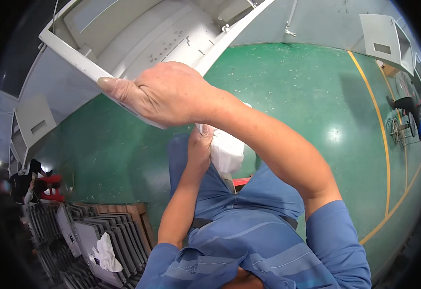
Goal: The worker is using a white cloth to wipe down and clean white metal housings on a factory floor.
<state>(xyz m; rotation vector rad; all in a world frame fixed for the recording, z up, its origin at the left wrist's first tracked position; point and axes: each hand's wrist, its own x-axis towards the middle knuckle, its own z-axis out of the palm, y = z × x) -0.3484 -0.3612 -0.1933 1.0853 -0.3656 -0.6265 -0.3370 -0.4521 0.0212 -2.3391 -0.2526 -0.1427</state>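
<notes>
A large light grey metal cabinet shell (78,65), with slots and punched holes on its inner face, stands tilted at the upper left. Across its near corner lies my right hand (172,91), its thumb stretched along the rim and its other fingers hidden over the edge, gripping it. Lower down, in front of my knees, my left hand (201,147) is closed on a bunched white cloth (228,153). My right forearm crosses over part of that cloth.
Dark grey flat panels (116,236) stand in rows at the lower left, a white rag (106,253) on them. Grey cabinets (386,41) stand at the far right, near a wheeled fan-like object. Yellow lines (379,115) mark the green floor (292,82). A red object (242,181) shows between my legs.
</notes>
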